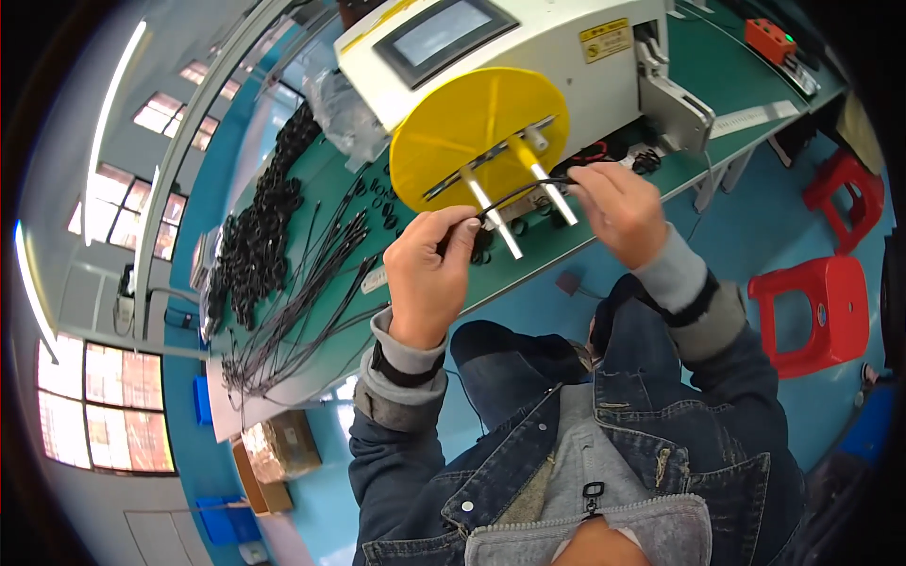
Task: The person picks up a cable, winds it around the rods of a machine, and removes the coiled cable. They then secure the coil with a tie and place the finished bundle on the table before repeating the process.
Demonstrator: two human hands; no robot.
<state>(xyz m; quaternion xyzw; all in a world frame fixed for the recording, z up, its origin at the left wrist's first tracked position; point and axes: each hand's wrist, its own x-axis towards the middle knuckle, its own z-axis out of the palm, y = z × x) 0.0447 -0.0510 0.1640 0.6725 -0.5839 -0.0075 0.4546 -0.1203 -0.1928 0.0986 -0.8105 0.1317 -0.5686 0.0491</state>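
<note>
My left hand (432,274) pinches one end of a thin black cable (514,196) between thumb and fingers. My right hand (615,209) grips the cable's other end near the machine. The cable runs across two white pegs (498,219) that stick out from a yellow disc (453,132) on the front of a white machine (528,47) with a grey screen. Both hands are just in front of the disc, above the green bench (528,259).
Bundles of loose black cables (302,292) and a heap of coiled black cables (260,226) lie on the bench to my left. Small black rings (382,193) sit by the disc. Two red stools (816,311) stand on the blue floor at right. Cardboard boxes (278,453) sit under the bench.
</note>
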